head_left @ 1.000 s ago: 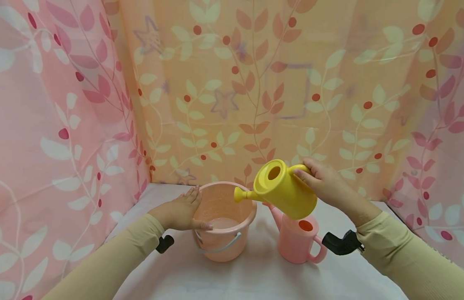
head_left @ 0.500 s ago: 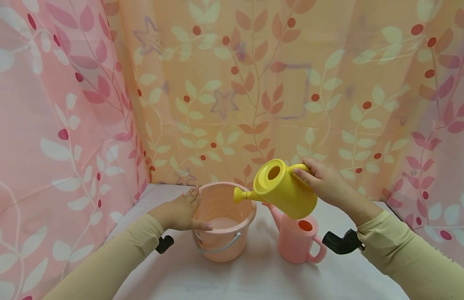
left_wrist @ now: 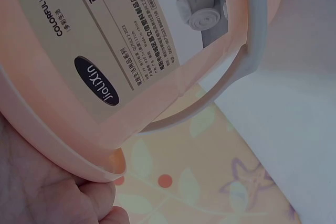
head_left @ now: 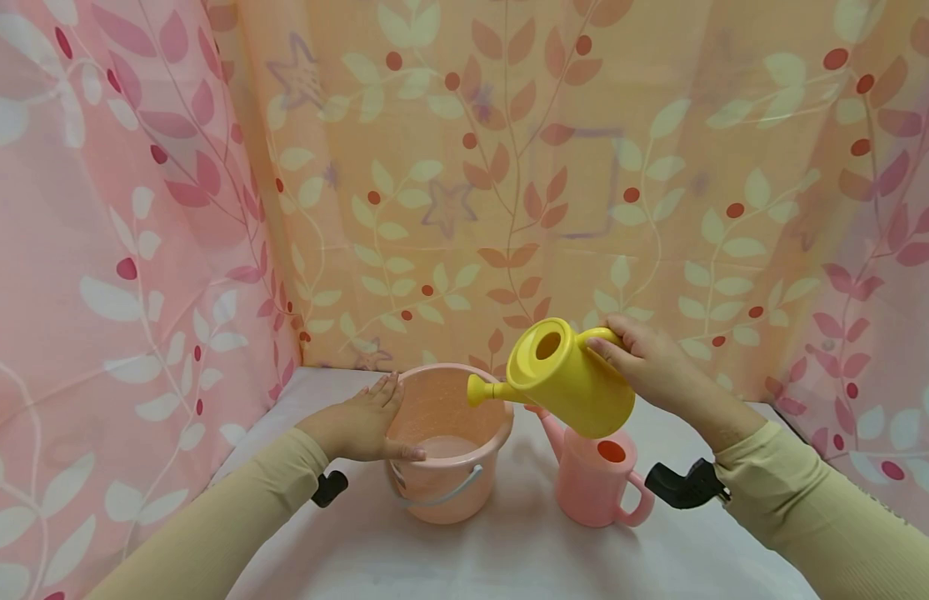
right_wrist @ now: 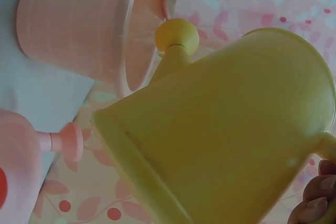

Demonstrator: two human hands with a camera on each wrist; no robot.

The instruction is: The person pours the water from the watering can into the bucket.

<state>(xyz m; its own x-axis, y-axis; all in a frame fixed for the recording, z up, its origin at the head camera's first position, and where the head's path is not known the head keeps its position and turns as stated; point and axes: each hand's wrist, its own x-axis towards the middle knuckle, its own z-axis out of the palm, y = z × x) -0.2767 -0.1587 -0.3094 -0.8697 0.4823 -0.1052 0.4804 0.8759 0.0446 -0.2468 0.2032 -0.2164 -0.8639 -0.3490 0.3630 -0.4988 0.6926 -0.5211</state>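
My right hand (head_left: 647, 358) grips the handle of a yellow watering can (head_left: 580, 387), held tilted to the left above the table. Its round spout head (right_wrist: 177, 36) reaches over the right side of a peach bucket (head_left: 445, 475). No stream shows at the spout. With fingers extended, my left hand (head_left: 359, 425) rests on the bucket's left rim, thumb along the front of it. The bucket stands upright, with a little clear liquid seemingly at its bottom. A printed label (left_wrist: 105, 40) faces the left wrist camera. Below the yellow can, a pink watering can (head_left: 590, 492) stands upright.
A white tablecloth (head_left: 524, 567) covers the table. Leaf-patterned curtains, orange behind (head_left: 449, 283) and pink at the left (head_left: 157, 350) and right (head_left: 884, 350), enclose it. The bucket's pale grey carry handle (head_left: 449, 497) hangs down at its front.
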